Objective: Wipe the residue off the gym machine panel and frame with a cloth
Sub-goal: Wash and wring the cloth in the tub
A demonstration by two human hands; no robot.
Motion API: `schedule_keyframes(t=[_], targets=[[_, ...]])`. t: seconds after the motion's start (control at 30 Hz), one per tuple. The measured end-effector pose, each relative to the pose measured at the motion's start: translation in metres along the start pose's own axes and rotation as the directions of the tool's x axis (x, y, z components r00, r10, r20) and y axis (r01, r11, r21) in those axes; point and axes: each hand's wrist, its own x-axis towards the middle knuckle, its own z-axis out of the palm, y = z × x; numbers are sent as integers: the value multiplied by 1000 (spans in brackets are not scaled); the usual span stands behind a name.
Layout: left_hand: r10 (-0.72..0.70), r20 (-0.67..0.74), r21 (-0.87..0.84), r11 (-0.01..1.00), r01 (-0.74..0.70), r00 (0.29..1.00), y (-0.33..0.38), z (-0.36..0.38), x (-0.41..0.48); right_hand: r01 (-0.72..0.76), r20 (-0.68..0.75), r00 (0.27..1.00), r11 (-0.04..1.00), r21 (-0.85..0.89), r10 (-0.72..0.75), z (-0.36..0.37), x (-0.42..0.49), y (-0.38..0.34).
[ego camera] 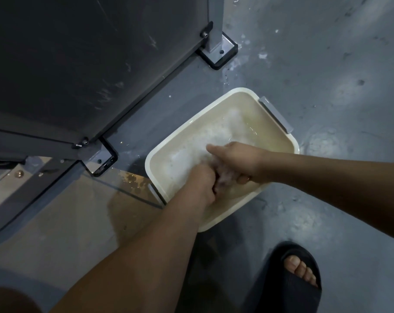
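My left hand and right hand grip a wet, blurred cloth.
I see them over foamy water in the cream rectangular plastic basin, near the dark scuffed machine panel and grey metal frame post.

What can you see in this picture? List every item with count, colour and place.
basin: one, cream, on the floor, centre
foam: one patch, white, in the basin
cloth: one, pale, gripped by both hands in the basin
machine panel: one, dark grey, upper left
frame post: one, grey, at the panel's far corner
foot plates: two, grey, under the frame
floor: one, blue-grey, wet around the basin
sandal: one, black, lower right
left hand: one, gripping the cloth
right hand: one, gripping the cloth
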Motion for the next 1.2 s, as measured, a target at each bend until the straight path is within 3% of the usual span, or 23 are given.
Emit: schedule_keyframes(t=[0.1,0.23,0.3,0.4,0.57,0.63,0.73,0.8,0.87,0.9,0.97,1.1,1.13,1.2], targets=[[-22,10,-1,1000,22,1000,11,6,-8,155,-72,986,984,93,-149,3,-16,-12],[10,37,-134,991,-5,999,19,19,-29,298,-240,905,926,-231,-351,6,-16,-8],[6,99,-249,968,19,995,20,20,-35,324,-247,872,877,-354,-422,6,-12,-1],[-4,81,-268,963,26,997,22,19,-39,356,-214,825,774,-523,-523,4,-5,3],[20,39,-194,981,-12,999,16,13,-23,159,-240,841,645,-747,-486,-13,18,6],[64,-8,-174,983,-64,998,13,12,-21,4,-291,887,635,-772,-359,-11,21,10],[68,-36,28,997,-67,997,2,9,-14,-63,-146,988,747,-662,-47,-9,21,9],[-19,1,165,986,19,1000,-2,11,-13,-20,-82,996,791,-612,-38,-12,21,13],[-38,18,292,956,31,999,-3,8,-12,-82,-135,991,696,-713,-22,-15,19,10],[-21,25,295,955,13,999,-1,7,-13,-74,-143,988,641,-764,-57,-16,18,10],[97,-81,198,977,-80,992,2,4,-9,-74,-153,987,694,-716,-52,-14,21,12],[-9,-43,61,998,11,999,4,8,-10,-45,-32,999,837,-545,33,-7,17,9],[-17,-12,61,998,17,1000,6,9,-14,0,-9,1000,870,-494,-5,-7,13,6],[18,51,142,990,-25,999,9,9,-19,65,26,998,977,-203,-61,-6,0,-2]])
